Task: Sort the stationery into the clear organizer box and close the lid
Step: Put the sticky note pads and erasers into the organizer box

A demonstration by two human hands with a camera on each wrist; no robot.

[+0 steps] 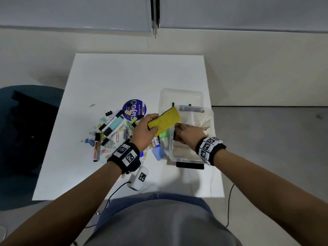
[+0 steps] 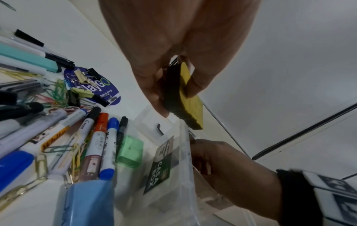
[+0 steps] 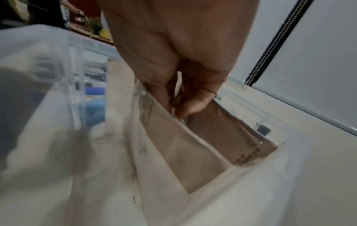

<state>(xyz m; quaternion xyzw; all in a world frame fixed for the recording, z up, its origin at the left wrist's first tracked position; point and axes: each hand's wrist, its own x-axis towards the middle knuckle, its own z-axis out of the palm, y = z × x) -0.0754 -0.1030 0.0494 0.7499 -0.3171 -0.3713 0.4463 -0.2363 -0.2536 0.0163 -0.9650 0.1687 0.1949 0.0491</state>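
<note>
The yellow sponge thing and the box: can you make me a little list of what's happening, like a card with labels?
Left hand: holds the yellow eraser above the box's left edge
Right hand: inside the box, pinching a brown card
Lid: off, lying behind the box
Table: markers, paper clips, binder clips in a pile left of the box
Done yet: no, most things are still outside
</note>
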